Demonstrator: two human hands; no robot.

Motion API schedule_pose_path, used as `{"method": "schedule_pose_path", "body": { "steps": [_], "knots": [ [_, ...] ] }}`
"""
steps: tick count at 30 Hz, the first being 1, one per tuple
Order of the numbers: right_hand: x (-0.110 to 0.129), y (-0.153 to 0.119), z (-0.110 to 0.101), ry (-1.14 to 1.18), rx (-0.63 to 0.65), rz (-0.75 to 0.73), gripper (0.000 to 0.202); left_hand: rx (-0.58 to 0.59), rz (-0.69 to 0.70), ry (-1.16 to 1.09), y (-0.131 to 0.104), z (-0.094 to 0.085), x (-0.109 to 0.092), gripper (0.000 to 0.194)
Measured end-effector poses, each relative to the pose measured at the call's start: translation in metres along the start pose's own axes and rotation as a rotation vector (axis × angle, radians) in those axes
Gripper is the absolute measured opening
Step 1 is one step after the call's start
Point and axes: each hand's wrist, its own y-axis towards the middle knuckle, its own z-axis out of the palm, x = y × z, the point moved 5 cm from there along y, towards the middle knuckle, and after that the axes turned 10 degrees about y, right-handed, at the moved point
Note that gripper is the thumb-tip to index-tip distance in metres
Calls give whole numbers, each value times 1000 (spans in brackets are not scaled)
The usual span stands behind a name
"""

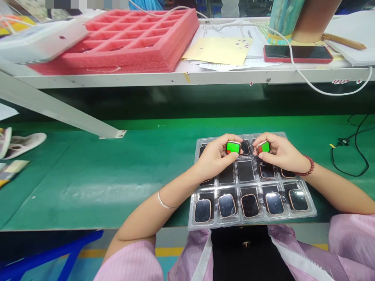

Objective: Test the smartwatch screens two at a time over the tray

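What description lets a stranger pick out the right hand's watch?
On the green table lies a clear tray. Over its far row, the right hand, with a beaded bracelet, holds the watch. Its green and red screen differs from dark tray watches; the bracelet excludes the one in the left hand.

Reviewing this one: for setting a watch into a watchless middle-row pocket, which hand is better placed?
Probably the left hand: its lit watch is close to a watchless pocket. The right hand, holding another lit watch, is nearer a pocketed dark watch.
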Motion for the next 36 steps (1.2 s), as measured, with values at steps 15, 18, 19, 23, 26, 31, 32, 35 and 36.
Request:
{"method": "schedule_pose_path", "body": {
  "steps": [15, 18, 19, 23, 26, 31, 32, 35, 36],
  "knots": [
    [0, 0, -6, 109, -92, 91, 10, 75, 29, -4, 0, 3, -2, 42],
    [0, 0, -5, 135, -83, 99, 9, 51, -12, -39, -1, 3, -2, 44],
    [0, 1, -4, 145, -80, 96, 13, 43, -25, -52, -1, 3, -2, 45],
    [-2, 1, -4, 139, -82, 106, 27, 12, -46, -70, -1, 2, -3, 46],
    [-5, 1, -4, 114, -76, 123, 27, -15, -55, -64, -1, 0, -3, 41],
    [-3, 0, 0, 107, -38, 58, 42, -63, -59, -70, 2, -3, -4, 29],
    [-3, 0, 1, 106, -29, 55, 42, -73, -61, -69, 2, -4, -4, 27],
    [-3, 0, 1, 96, -28, 73, 36, -91, -70, -63, 3, -5, -3, 29],
    [-4, 0, 0, 90, -36, 83, 33, -93, -77, -57, 3, -6, -3, 31]
  ]
}}
